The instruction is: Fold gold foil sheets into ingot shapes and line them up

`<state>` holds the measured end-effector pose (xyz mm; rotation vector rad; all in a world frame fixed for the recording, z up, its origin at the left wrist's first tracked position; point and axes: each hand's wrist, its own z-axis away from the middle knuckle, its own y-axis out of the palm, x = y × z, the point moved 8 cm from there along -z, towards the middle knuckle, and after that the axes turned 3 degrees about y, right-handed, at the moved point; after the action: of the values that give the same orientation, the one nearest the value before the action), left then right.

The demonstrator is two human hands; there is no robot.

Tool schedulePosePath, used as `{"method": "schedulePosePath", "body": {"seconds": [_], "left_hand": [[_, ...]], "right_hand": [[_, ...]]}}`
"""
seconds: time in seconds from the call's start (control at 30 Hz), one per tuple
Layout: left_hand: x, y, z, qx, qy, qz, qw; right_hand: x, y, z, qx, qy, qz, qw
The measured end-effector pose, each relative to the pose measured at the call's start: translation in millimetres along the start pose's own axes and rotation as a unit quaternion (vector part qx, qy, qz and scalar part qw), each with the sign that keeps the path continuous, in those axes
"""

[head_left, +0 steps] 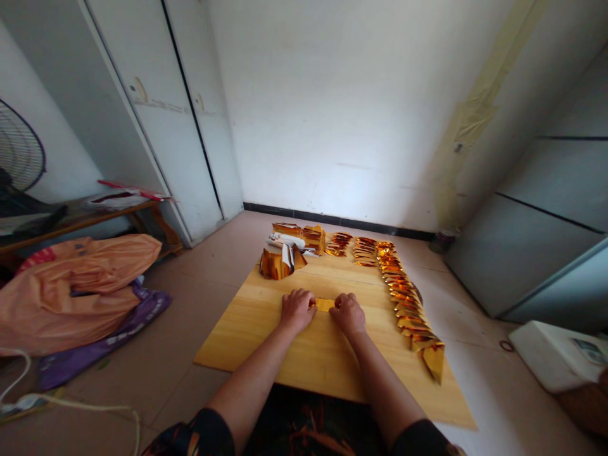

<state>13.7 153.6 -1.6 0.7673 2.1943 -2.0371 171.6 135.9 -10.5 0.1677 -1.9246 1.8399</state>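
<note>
A small strip of gold foil paper (pixel 325 304) lies near the middle of the wooden board (pixel 266 329). My left hand (pixel 298 308) grips its left end with curled fingers, while my right hand (pixel 349 311) pinches the right end. Beyond my hands, at the back left of the board, are stacks of gold paper sheets (pixel 275 264) with white paper (pixel 285 240) among them. Folded gold foil pieces (pixel 403 294) overlap in a long row down the board's right side. Two shorter rows of folded pieces (pixel 365 251) lie along the back.
On the left floor lie an orange bag (pixel 90 285) and a purple bag (pixel 114 335), near a cable (pixel 85 405). A low wooden bench (pixel 109 211) and a fan (pixel 19 145) stand behind them. To the right are a grey refrigerator (pixel 532 221) and a white box (pixel 555 354).
</note>
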Motion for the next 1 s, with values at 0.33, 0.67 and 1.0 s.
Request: {"method": "schedulePosePath", "body": {"seconds": [0.33, 0.67, 1.0], "left_hand": [[10, 4.0, 0, 0.007, 0.037, 0.023, 0.999], [8, -3.0, 7, -0.059, 0.081, 0.065, 0.993], [1, -4.5, 10, -0.081, 0.117, 0.060, 0.988]], "right_hand": [[-9, 4, -6, -0.009, -0.054, -0.043, 0.998], [-2, -15, 20, -0.067, -0.105, -0.095, 0.988], [-2, -13, 22, -0.083, -0.125, -0.086, 0.985]]}}
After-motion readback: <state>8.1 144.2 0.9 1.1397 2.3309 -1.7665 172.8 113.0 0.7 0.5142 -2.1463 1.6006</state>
